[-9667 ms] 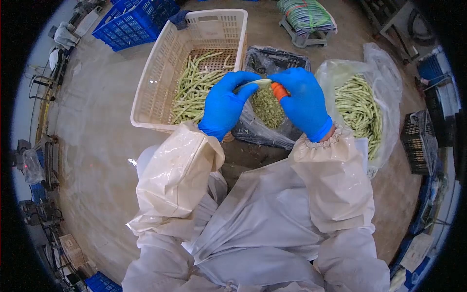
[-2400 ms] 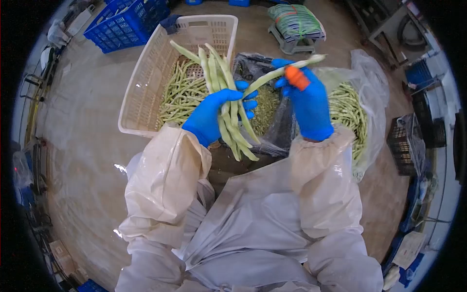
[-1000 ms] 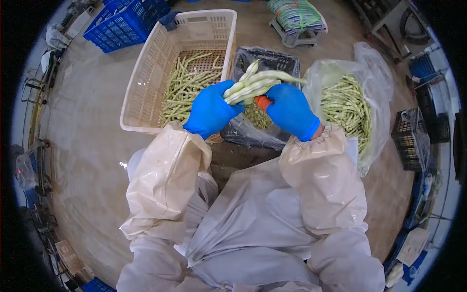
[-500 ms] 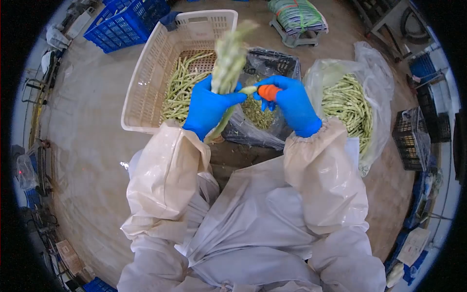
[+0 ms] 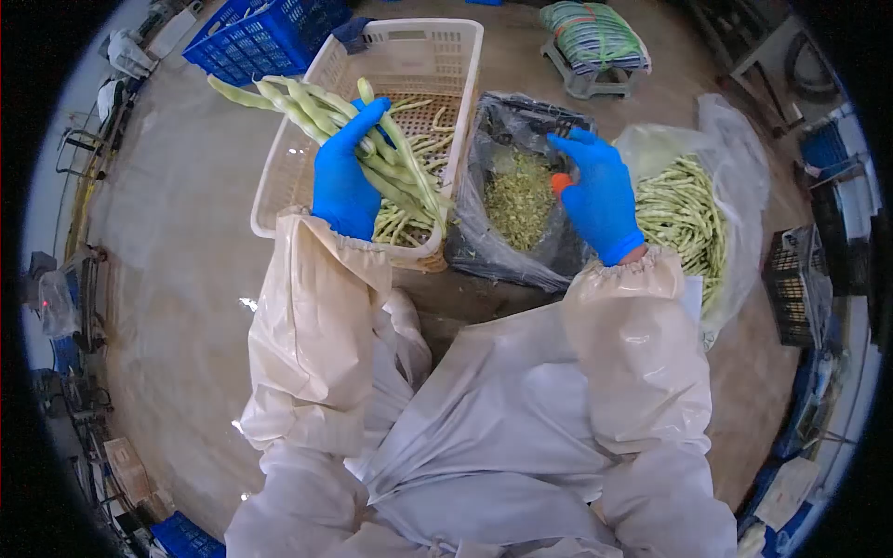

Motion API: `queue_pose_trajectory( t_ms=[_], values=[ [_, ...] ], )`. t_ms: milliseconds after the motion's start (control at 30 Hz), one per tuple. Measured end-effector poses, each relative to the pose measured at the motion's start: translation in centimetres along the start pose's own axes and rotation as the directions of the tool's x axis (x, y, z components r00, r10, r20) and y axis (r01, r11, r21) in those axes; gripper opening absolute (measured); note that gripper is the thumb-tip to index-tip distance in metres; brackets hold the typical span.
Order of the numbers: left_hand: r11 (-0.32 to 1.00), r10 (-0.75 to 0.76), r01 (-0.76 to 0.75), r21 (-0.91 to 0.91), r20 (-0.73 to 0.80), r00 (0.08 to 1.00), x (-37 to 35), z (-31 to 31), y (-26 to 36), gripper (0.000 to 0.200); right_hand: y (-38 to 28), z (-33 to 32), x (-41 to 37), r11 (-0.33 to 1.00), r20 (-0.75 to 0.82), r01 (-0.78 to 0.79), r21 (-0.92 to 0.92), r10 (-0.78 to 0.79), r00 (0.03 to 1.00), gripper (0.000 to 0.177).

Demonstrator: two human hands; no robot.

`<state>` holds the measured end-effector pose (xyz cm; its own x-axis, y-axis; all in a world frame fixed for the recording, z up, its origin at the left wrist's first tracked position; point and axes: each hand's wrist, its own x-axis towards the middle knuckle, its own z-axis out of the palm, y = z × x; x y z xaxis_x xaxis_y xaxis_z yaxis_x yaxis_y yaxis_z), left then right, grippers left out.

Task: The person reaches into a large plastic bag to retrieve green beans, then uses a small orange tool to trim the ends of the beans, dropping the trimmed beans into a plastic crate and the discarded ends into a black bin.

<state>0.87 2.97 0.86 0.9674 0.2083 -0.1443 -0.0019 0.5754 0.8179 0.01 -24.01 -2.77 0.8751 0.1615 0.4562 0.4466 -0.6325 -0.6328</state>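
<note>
My left hand (image 5: 346, 181), in a blue glove, is closed round a bunch of long green beans (image 5: 391, 153) held above the cream basket (image 5: 267, 200). The beans stick out past the fingers on both sides. More green beans lie in the basket. My right hand (image 5: 600, 195), also gloved in blue, has its fingers apart and holds no bean. An orange cap-like piece (image 5: 560, 183) shows at its thumb tip. Just left of this hand is a plastic-lined black crate (image 5: 484, 251) with green trimmings (image 5: 519, 200) in it.
To the right, a clear plastic bag (image 5: 744, 177) holds a heap of green beans (image 5: 684, 214). A blue crate (image 5: 256, 46) stands behind the basket. At the back, a striped bundle (image 5: 595, 37) rests on a grey stool (image 5: 588, 84). A black crate (image 5: 793, 288) is at far right.
My hands have moved apart. The left has swung the bunch leftward over the basket. The bean end that was between my hands at the orange piece is no longer there; the right fingers have spread.
</note>
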Motion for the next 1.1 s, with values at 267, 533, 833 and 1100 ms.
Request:
queue_pose_trajectory(
  t_ms=[267, 533, 833, 1100],
  values=[
    [1.0, 0.014, -0.015, -0.02, -0.023, 1.0, 0.1, 0.2, -0.8, 0.02, -5.4, 3.4, -2.0, 0.716, 0.518, -0.428, 0.552, 0.108, 0.848, 0.022],
    [0.998, -0.008, 0.014, 0.066, -0.097, 0.995, -0.2, 0.4, -0.6, 0.02, -4.3, 2.7, -1.2, 0.751, 0.217, -0.379, 0.541, 0.311, 0.925, 0.015],
    [0.838, 0.186, -0.315, 0.445, 0.311, 0.932, -3.0, 3.4, -4.8, 0.026, -3.7, 0.5, -0.8, 0.999, 0.015, 0.034, -0.017, -0.034, 0.999, 0.016],
    [0.472, 0.046, -0.432, 0.768, 0.468, 0.883, -4.4, 3.5, -5.2, 0.026, -4.7, 1.1, -1.3, 0.944, 0.099, -0.116, 0.31, 0.089, 0.991, 0.019]
  ],
)
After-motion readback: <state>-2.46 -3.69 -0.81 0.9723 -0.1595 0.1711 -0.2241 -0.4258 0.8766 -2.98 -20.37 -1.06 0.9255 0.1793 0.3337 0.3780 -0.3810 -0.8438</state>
